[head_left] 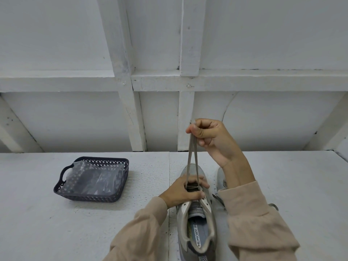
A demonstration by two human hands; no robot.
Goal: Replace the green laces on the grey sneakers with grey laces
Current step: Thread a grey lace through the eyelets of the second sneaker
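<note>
Head view. The near grey sneaker (195, 213) lies on the white table (94, 223), toe pointing away from the wearer; all places are given from it. The left hand (183, 192) presses down across its forefoot, fingers spread over the lowest eyelets, apparently to anchor the shoe against the upward pull. Directly above the toe, the right hand (209, 137) pinches both ends of the grey lace (191, 159) between thumb and forefinger, drawing the two strands taut, probably to even their lengths after the first eyelet pair. The upper eyelets remain unlaced. A second sneaker (221, 178) sits just to its right, mostly hidden by the right sleeve. Well to its left stands a dark basket (120, 196) holding a plastic bag (94, 178). No green lace is visible.
</note>
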